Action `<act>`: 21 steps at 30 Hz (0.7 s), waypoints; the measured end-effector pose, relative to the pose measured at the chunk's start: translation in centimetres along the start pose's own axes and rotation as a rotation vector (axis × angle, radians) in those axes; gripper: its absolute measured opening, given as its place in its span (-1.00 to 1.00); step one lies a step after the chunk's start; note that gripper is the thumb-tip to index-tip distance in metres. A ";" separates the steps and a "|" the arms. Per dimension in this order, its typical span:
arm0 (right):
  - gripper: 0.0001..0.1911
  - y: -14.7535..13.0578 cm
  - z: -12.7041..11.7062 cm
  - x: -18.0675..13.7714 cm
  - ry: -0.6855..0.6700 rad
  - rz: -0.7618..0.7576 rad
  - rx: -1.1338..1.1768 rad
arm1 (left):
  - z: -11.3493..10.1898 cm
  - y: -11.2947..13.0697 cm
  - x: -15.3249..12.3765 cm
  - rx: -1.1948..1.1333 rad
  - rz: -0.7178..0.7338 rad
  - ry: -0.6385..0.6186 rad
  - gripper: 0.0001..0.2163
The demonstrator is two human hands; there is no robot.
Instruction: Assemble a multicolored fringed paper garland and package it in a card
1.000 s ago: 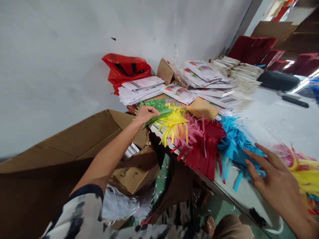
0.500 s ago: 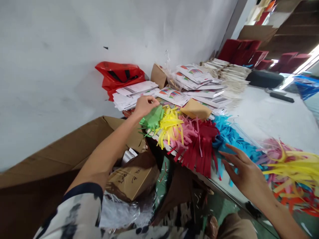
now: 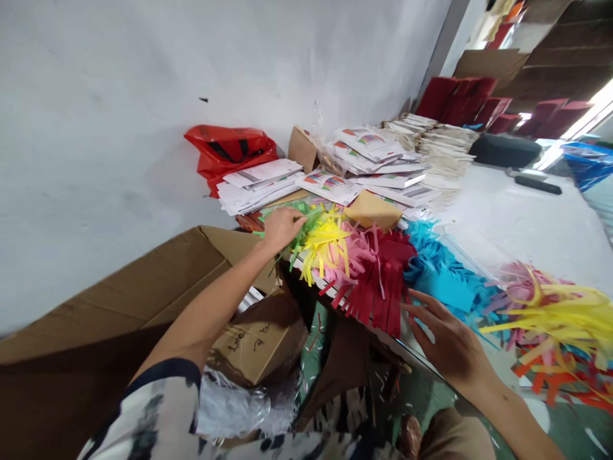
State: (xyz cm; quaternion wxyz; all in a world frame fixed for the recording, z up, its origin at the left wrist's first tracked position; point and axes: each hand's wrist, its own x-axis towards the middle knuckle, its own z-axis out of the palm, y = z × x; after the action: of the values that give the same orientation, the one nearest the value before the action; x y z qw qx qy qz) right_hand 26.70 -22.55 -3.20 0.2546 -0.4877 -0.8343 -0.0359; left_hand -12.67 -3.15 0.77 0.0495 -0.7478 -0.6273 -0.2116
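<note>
My left hand (image 3: 283,228) is closed in a pinch on a green paper fringe (image 3: 309,220) at the far left of a row along the table edge. Beside the green lie a yellow fringe (image 3: 327,239), a pink fringe (image 3: 353,259) and a dark red fringe (image 3: 390,275), whose strips hang over the edge. A blue fringe (image 3: 445,281) is to the right of the red. My right hand (image 3: 445,342) has its fingers apart, fingertips at the red fringe's right side; whether they touch it I cannot tell.
Behind the fringes are stacks of printed white envelopes (image 3: 368,153), a tan paper piece (image 3: 373,207) and a red bag (image 3: 230,153). A yellow strip bundle (image 3: 565,326) lies right. Below left stands a large open carton (image 3: 138,287) with a smaller box (image 3: 258,345).
My left hand has moved slightly down, and the green fringe has swung over to its far side. My right hand has shifted left from the blue fringe toward the red one.
</note>
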 end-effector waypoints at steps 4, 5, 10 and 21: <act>-0.73 -0.1 0.2 -0.5 -0.015 0.034 -0.006 | 0.0 -1.7 1.7 0.019 -0.011 -0.014 -0.81; -0.73 0.0 0.3 -0.6 -0.017 0.046 0.004 | 0.1 -2.2 1.9 0.022 -0.004 -0.017 -0.81; -0.74 0.1 0.2 -1.0 -0.019 0.063 0.111 | -0.1 -3.4 3.5 -0.006 -0.013 0.049 -0.74; -0.70 0.0 0.0 -1.6 -0.029 0.026 0.038 | -4.7 -0.1 7.0 -0.286 0.118 0.248 -0.83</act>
State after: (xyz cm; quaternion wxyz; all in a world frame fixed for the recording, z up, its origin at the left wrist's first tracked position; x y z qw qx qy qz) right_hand 27.38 -23.84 -3.96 0.2522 -0.4942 -0.8319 -0.0099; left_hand -13.14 1.67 7.64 0.0321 -0.7509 -0.5350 -0.3858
